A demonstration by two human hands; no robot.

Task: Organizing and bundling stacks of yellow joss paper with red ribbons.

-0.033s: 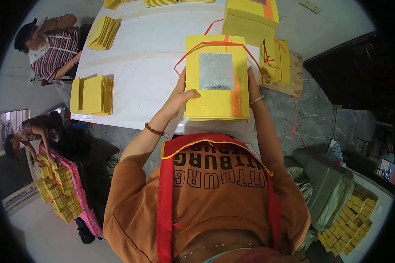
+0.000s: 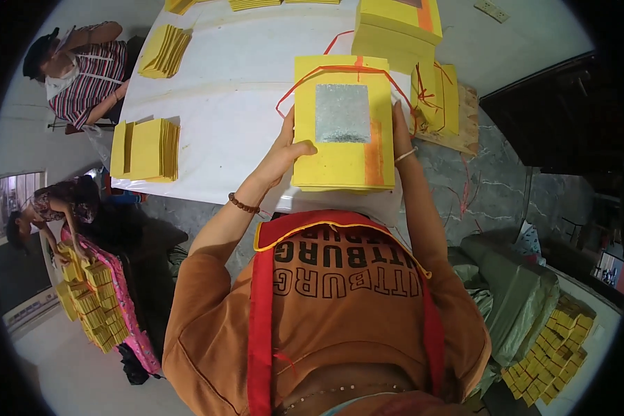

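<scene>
A thick stack of yellow paper sheets point(image 2: 329, 168) is between my two hands at the near edge of the white table. Its top sheet bears a silver foil square point(image 2: 342, 113) and an orange stripe down the right. My left hand point(image 2: 284, 154) grips the left side, thumb over the top sheet. Against the right side presses my right hand point(image 2: 402, 135), its fingers partly hidden by the stack. Across the far part of the stack lies a red plastic string point(image 2: 310, 72), looping out past both sides.
Yellow paper bundles point(image 2: 154, 150) stand along the left of the white table point(image 2: 222, 118). A taller yellow stack point(image 2: 395, 41) is at the far right. One person point(image 2: 87, 76) sits at left; another point(image 2: 59, 208) bends over piled yellow bundles. Green sacks point(image 2: 513, 298) lie at right.
</scene>
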